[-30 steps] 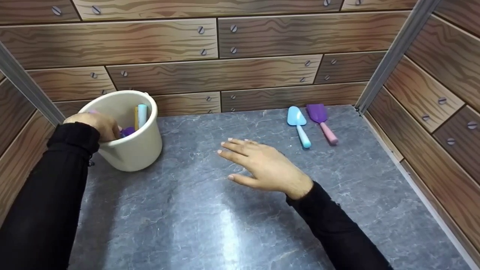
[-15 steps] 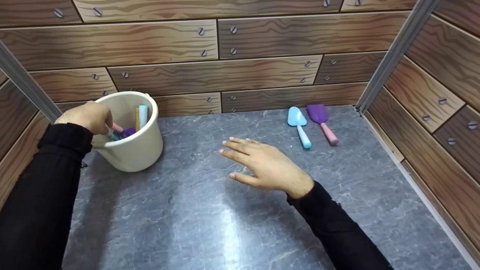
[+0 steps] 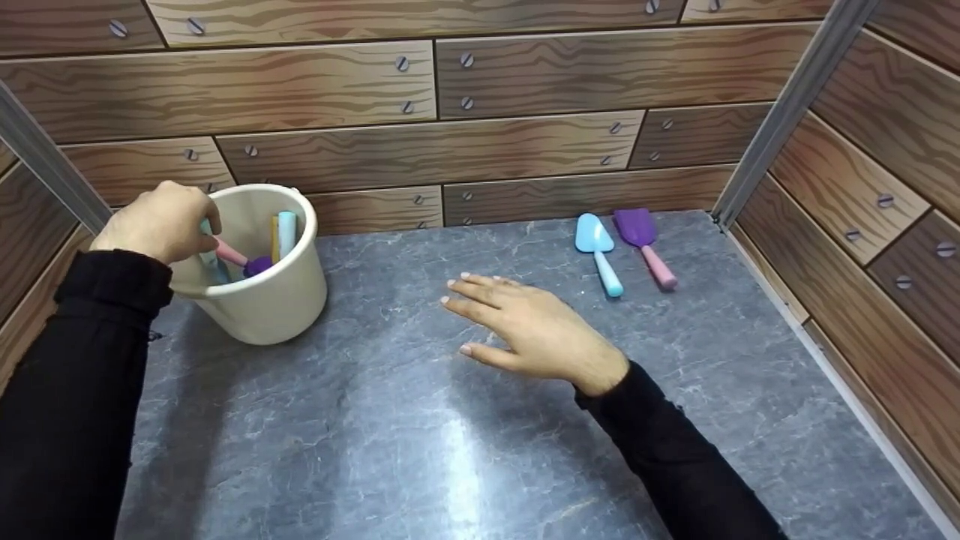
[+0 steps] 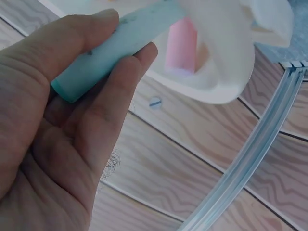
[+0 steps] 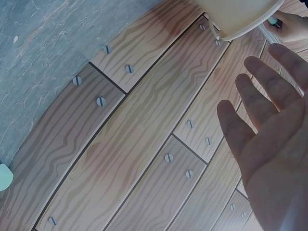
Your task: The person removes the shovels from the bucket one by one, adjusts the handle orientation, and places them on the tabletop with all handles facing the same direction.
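My left hand (image 3: 161, 223) is over the left rim of a cream bucket (image 3: 289, 307). Between its thumb and fingers it grips a pale teal handle (image 4: 113, 50); the lower end of this tool is down in the bucket and its kind is hard to make out. Beside it in the bucket lean a tool with a pink handle (image 3: 231, 253) and purple end (image 3: 257, 265), a light blue handle (image 3: 286, 234) and a yellow piece (image 3: 274, 240). My right hand (image 3: 536, 330) hovers palm down over the grey table, fingers spread, holding nothing.
At the back right of the table (image 3: 390, 420) lie a blue toy trowel (image 3: 595, 234) and a purple toy shovel (image 3: 636, 226) with a pink handle. Wood-patterned walls (image 3: 525, 142) stand at the back and sides, with grey metal strips in the corners.
My left hand has risen from inside the bucket and shifted left, drawing the teal handle up with it. More of the pink handle shows now. The right hand has hardly moved.
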Available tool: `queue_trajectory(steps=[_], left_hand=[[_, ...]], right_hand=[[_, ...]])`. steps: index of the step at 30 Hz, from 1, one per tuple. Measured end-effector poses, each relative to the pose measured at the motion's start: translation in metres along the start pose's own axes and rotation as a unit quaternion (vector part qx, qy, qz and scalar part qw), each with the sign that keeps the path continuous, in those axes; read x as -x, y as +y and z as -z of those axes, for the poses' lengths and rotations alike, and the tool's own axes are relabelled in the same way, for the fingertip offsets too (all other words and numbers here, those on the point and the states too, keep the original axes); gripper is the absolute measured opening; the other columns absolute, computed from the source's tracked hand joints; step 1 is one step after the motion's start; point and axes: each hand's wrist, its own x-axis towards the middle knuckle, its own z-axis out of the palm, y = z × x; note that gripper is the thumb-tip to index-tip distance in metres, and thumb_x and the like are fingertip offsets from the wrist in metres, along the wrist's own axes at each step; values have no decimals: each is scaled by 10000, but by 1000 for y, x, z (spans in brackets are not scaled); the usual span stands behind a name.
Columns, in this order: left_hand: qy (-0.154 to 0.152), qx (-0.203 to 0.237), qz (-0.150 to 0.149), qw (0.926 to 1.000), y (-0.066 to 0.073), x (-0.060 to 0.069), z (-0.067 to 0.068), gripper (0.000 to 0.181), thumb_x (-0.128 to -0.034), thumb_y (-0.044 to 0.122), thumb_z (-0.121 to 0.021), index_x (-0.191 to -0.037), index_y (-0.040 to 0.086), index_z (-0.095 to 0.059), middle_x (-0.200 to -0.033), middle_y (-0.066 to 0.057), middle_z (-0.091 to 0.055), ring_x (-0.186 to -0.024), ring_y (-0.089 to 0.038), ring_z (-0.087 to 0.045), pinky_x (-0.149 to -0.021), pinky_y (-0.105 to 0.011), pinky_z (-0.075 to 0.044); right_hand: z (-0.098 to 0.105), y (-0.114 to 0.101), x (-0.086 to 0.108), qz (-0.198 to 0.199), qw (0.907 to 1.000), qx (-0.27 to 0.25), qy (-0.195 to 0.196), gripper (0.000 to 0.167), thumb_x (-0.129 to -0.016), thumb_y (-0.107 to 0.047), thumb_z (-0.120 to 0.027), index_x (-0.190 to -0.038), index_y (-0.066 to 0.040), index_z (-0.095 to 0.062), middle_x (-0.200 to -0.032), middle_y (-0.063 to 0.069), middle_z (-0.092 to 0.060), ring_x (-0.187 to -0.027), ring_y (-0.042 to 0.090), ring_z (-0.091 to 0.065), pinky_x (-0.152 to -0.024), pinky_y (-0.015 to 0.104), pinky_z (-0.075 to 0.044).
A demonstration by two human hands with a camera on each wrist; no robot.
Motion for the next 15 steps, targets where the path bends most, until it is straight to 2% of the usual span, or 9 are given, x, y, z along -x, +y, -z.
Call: queue_trajectory(steps=[5,10,15], left_hand=[[130,-52,-35,9999,1,4,7,261,-995,40,-872,-1192,-122,-816,-1266,-436,-777,-930,-501,-812,-730,-615,-689],[218,-66,-80,9997,3,9,17,241,-999,47,-854,-1176,-114,-822,-1234,-420,-791,-913,-495,-819,-720,-615,-695],[318,68,-50,9995,4,12,25,227,-1007,50,-818,-1183,-94,-830,-1182,-384,-817,-892,-467,-832,-677,-578,-701]], right_hand=[[-1,0,0,16,10000,-11,23,676,-1211,-537,-601,-1776,-172,-526,-1862,86,-509,-1742,310,-494,-1450,539,-425],[-2,1,0,8,10000,-11,-30,676,-1215,-539,-594,-1777,-171,-524,-1864,83,-506,-1746,307,-490,-1453,536,-421],[-2,2,-1,22,10000,31,9,671,-1214,-535,-599,-1774,-173,-531,-1856,86,-519,-1738,304,-503,-1450,523,-430]])
